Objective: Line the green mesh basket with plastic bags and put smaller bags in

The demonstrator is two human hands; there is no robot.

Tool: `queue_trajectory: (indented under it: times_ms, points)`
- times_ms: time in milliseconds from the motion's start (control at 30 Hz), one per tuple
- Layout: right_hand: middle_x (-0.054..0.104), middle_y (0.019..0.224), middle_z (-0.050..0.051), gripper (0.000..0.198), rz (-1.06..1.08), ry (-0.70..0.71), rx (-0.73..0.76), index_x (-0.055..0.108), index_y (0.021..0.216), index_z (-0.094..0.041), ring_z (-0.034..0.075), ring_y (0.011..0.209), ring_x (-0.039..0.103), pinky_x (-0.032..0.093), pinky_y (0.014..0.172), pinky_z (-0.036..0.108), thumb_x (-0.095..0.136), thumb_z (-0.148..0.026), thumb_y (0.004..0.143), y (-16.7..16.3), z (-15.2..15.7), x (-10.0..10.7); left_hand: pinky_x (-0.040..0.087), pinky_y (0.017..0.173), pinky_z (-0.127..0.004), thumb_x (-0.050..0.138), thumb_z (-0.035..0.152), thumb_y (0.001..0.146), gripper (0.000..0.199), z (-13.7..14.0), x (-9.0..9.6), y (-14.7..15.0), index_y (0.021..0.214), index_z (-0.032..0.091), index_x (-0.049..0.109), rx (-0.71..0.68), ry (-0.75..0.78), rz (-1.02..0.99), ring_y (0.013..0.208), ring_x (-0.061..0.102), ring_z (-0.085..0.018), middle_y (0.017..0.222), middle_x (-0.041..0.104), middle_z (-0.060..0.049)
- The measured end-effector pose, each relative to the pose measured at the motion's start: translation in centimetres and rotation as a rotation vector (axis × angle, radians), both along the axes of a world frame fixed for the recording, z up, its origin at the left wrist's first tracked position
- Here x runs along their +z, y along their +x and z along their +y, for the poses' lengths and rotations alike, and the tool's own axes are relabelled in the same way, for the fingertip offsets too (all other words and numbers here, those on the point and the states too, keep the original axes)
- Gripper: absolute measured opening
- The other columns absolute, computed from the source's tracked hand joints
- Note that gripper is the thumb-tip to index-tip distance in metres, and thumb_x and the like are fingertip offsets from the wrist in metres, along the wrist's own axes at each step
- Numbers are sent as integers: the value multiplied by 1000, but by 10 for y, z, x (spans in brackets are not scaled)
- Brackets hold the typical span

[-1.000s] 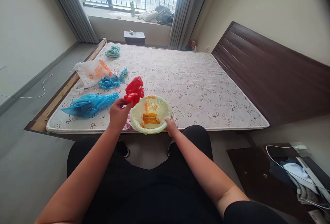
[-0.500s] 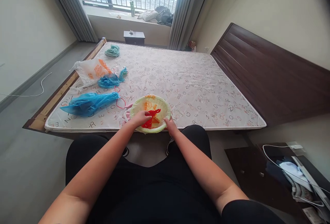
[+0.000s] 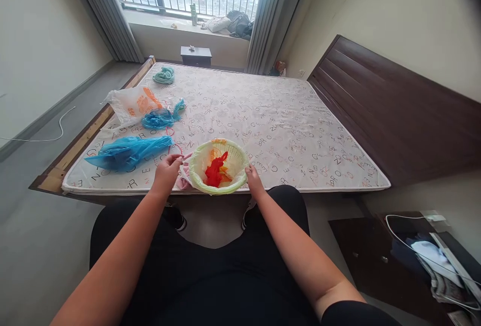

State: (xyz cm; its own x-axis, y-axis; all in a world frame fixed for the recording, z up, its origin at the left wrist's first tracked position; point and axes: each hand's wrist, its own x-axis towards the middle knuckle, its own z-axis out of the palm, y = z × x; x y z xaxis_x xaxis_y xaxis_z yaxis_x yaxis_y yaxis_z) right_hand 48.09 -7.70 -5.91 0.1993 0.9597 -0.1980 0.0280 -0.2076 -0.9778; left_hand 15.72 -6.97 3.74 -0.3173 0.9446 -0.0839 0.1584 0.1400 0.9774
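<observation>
Red bag point(image 3: 215, 171) lies in the bag-lined basket point(image 3: 199, 180), between left hand point(image 3: 166, 172) pinching pink plastic point(image 3: 184, 182) and right hand point(image 3: 254, 180) gripping the rim.

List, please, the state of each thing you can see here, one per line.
Left hand: pinching a pink bag's handle.
Right hand: gripping the basket's rim.
Basket: upright, bag-lined, on the mattress edge.
Red bag: crumpled inside the basket.
Blue bag: lying flat.
Curtains: drawn open.
</observation>
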Motion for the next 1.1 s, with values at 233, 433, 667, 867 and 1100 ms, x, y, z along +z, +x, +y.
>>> queue_trajectory:
  times_ms: [233,433,667,867,1100]
  points:
    - [42,158,10,58,30,-236,-303,43,144,-34,27,137,50,56,90,43,39,-63,94,16,4,5,44,55,-19,62,28,79,18,1,-71,-44,94,18,61,296,-344,-173,70,58,-12,95,64,-6]
    - [43,149,14,60,199,-509,-255,33,150,-40,26,113,64,60,71,41,29,-67,96,9,0,-9,51,60,-24,60,35,86,19,11,-104,-32,94,18,64,177,-409,-125,80,65,-18,96,67,-10]
    - [54,131,13,59,198,-470,-196,31,151,-37,20,92,68,61,69,36,28,-63,98,11,-1,-13,51,58,-23,46,43,100,33,18,-113,-37,97,16,64,205,-433,-145,79,64,-16,110,66,-13]
    - [56,125,10,51,268,-489,-276,41,142,-36,19,89,68,61,71,36,41,-59,96,7,0,-8,54,62,-26,49,45,102,31,15,-103,-31,98,16,62,200,-434,-359,71,66,-14,102,68,-11]
    - [60,129,14,46,87,-510,-250,49,133,-30,24,96,70,62,73,42,41,-56,96,12,8,-13,55,66,-28,59,40,98,24,15,-99,-27,98,17,63,163,-467,-414,66,66,-14,85,68,-6]
